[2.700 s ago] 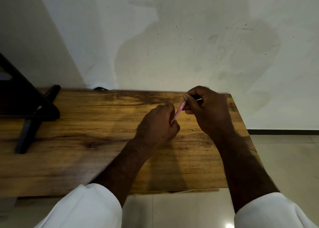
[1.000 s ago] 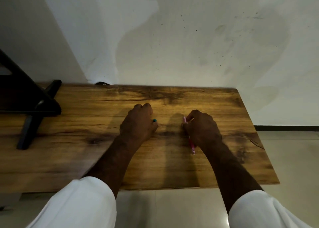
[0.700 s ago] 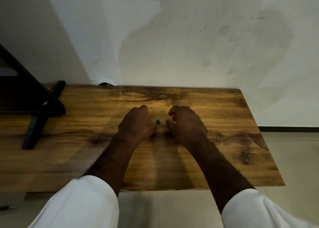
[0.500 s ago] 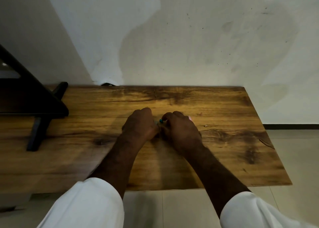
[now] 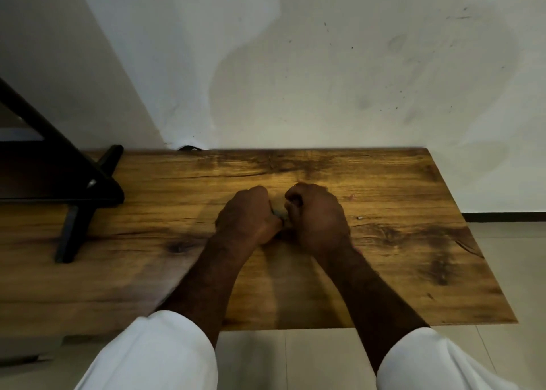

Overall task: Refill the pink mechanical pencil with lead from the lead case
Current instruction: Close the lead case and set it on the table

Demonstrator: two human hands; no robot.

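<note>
My left hand (image 5: pixel 248 215) and my right hand (image 5: pixel 317 215) rest fist to fist at the middle of the wooden table (image 5: pixel 407 259). A small grey-green lead case (image 5: pixel 278 212) peeks out between them, gripped in my left hand, with my right fingertips curled against it. The pink mechanical pencil (image 5: pixel 356 247) is almost wholly hidden in my closed right hand. Only a thin pink sliver of it shows at the hand's lower right edge.
A black folding stand (image 5: pixel 74 188) occupies the table's left end. A tiny metallic bit (image 5: pixel 359 217) and a small pink speck (image 5: pixel 351 196) lie on the wood just right of my right hand. A white wall backs the table; tiled floor lies to the right.
Both hands came down from mid-air to the tabletop. My right hand then slid left until it met my left hand at the lead case, and the pencil disappeared into it.
</note>
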